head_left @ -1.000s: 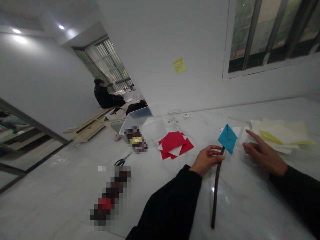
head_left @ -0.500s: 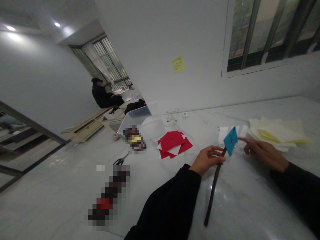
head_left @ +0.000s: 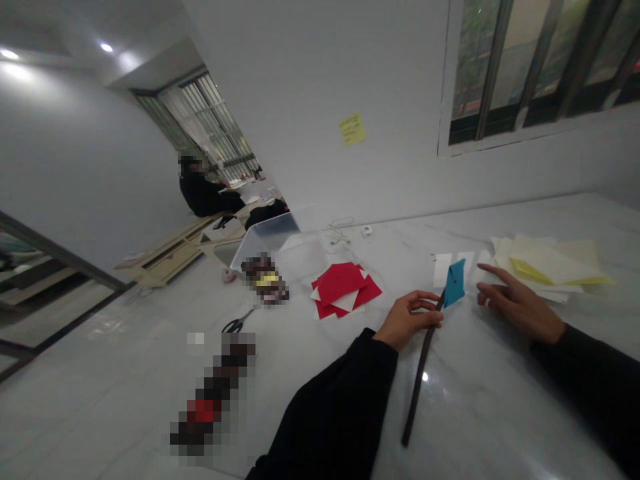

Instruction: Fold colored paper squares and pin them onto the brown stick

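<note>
A blue paper pinwheel (head_left: 455, 283) is fixed to the top of a dark brown stick (head_left: 417, 390). My left hand (head_left: 407, 319) is closed around the stick just below the blue paper, and the stick slants down toward the front. To the right of the pinwheel, my right hand (head_left: 523, 303) holds nothing; its index finger points toward the paper with a small gap between, while the other fingers are partly curled.
Red and white paper pieces (head_left: 345, 287) lie left of my hands. Cream and yellow sheets (head_left: 555, 263) are stacked to the right. Black-handled scissors (head_left: 237, 323), a clear plastic bin (head_left: 270, 233) and blurred-out objects are on the left. A person (head_left: 200, 190) sits far back.
The pinwheel's blue paper has turned and shows a different side. My right fingertip, formerly at the paper's edge, is now slightly apart from it. My left hand keeps its hold.
</note>
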`<move>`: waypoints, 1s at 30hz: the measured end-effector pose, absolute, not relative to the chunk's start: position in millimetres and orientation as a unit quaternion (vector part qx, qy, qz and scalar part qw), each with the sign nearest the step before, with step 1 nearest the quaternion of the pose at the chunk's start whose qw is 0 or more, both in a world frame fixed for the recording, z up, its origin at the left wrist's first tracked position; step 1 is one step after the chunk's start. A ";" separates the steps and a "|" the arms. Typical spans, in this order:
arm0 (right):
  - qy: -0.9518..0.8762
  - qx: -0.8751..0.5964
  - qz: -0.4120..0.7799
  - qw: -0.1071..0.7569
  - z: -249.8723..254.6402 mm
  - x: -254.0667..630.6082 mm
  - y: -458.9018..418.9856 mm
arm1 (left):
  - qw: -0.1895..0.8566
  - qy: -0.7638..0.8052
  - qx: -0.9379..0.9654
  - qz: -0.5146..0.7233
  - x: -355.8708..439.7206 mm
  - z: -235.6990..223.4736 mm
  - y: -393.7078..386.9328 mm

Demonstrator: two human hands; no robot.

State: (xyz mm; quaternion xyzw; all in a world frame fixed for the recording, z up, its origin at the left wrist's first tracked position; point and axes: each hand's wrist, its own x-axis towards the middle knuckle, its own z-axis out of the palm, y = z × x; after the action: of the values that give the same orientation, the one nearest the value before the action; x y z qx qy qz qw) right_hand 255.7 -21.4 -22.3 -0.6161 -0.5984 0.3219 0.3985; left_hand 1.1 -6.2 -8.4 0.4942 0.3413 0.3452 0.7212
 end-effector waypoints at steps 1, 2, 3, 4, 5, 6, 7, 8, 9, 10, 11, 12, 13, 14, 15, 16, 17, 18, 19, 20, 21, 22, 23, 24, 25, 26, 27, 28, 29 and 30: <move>-0.595 -0.609 0.334 0.405 -22.0 254.4 -21.8 | 0.720 0.343 0.497 0.341 1.2 -7.2 -6.7; -0.599 -0.603 0.343 0.401 -21.9 253.8 -22.0 | 0.720 0.344 0.500 0.337 1.2 -6.4 -7.1; -0.609 -0.597 0.349 0.389 -22.0 253.7 -21.8 | 0.719 0.344 0.503 0.335 1.1 -6.1 -7.2; -0.623 -0.592 0.351 0.372 -22.3 254.1 -21.4 | 0.719 0.342 0.505 0.333 0.9 -6.3 -7.1; -0.638 -0.587 0.350 0.354 -22.9 254.9 -20.9 | 0.720 0.340 0.505 0.334 0.7 -6.9 -6.9; -0.651 -0.584 0.347 0.339 -23.6 255.9 -20.2 | 0.720 0.337 0.504 0.336 0.4 -7.9 -6.5; -0.661 -0.582 0.342 0.328 -24.5 256.9 -19.6 | 0.721 0.334 0.504 0.338 0.2 -9.1 -6.1; -0.667 -0.582 0.336 0.323 -25.3 257.7 -19.1 | 0.722 0.332 0.502 0.340 -0.1 -10.3 -5.7; -0.670 -0.581 0.332 0.321 -26.1 258.4 -18.6 | 0.723 0.331 0.501 0.342 -0.3 -11.4 -5.3; -0.670 -0.581 0.331 0.321 -26.8 258.9 -18.2 | 0.724 0.330 0.499 0.343 -0.4 -12.2 -5.0; -0.668 -0.583 0.332 0.322 -27.4 259.2 -17.9 | 0.726 0.330 0.497 0.344 -0.4 -12.9 -4.7; -0.662 -0.588 0.333 0.325 -27.7 259.3 -17.6 | 0.727 0.329 0.494 0.344 -0.5 -13.3 -4.4; -0.651 -0.596 0.336 0.329 -27.6 259.2 -17.4 | 0.729 0.328 0.492 0.344 -0.4 -13.6 -4.1; -0.636 -0.604 0.342 0.336 -27.2 258.7 -17.5 | 0.732 0.326 0.489 0.344 -0.4 -13.9 -3.7; -0.618 -0.611 0.353 0.346 -26.2 257.8 -18.1 | 0.734 0.325 0.487 0.345 -0.3 -14.2 -3.3; -0.597 -0.612 0.377 0.356 -24.7 256.3 -19.2 | 0.735 0.324 0.484 0.347 -0.2 -14.5 -2.9; -0.576 -0.604 0.417 0.360 -22.8 254.0 -21.2 | 0.735 0.324 0.482 0.350 -0.2 -14.9 -2.5; -0.559 -0.585 0.471 0.351 -20.5 250.9 -23.9 | 0.735 0.325 0.481 0.351 -0.2 -15.4 -2.2; -0.549 -0.554 0.531 0.329 -18.1 247.0 -27.4 | 0.734 0.326 0.480 0.353 -0.2 -15.9 -2.0; -0.545 -0.520 0.587 0.297 -15.8 242.6 -31.3 | 0.732 0.327 0.480 0.355 -0.2 -16.3 -2.0; -0.546 -0.487 0.629 0.263 -13.9 238.0 -35.3 | 0.731 0.327 0.481 0.357 -0.3 -16.6 -2.1; -0.550 -0.463 0.654 0.237 -12.6 233.6 -38.9 | 0.730 0.325 0.481 0.360 -0.3 -16.8 -2.3; -0.554 -0.451 0.662 0.226 -12.0 229.8 -41.7 | 0.730 0.323 0.482 0.363 -0.3 -16.9 -2.5; -0.553 -0.453 0.659 0.233 -12.0 227.0 -43.3 | 0.730 0.320 0.482 0.365 -0.4 -16.8 -2.8; -0.544 -0.465 0.650 0.255 -12.6 225.6 -43.7 | 0.730 0.318 0.482 0.366 -0.3 -16.6 -3.0; -0.527 -0.481 0.639 0.287 -13.6 225.6 -42.7 | 0.730 0.317 0.482 0.367 -0.3 -16.5 -3.0; -0.503 -0.498 0.625 0.328 -14.7 227.1 -40.6 | 0.730 0.317 0.480 0.369 -0.3 -16.4 -2.9; -0.474 -0.512 0.613 0.371 -15.9 229.7 -37.7 | 0.730 0.319 0.478 0.371 -0.2 -16.4 -2.7; -0.444 -0.521 0.603 0.410 -16.9 233.1 -34.3 | 0.731 0.320 0.474 0.373 -0.2 -16.5 -2.3; -0.416 -0.525 0.595 0.444 -17.7 236.8 -30.8 | 0.732 0.321 0.469 0.376 -0.2 -16.6 -1.8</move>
State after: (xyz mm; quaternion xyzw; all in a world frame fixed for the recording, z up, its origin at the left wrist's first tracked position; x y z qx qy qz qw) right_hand 236.8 -30.8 -17.7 -0.5254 -0.4162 0.5947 0.4438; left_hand -0.2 -1.8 -16.6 0.4692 0.3210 0.3755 0.7320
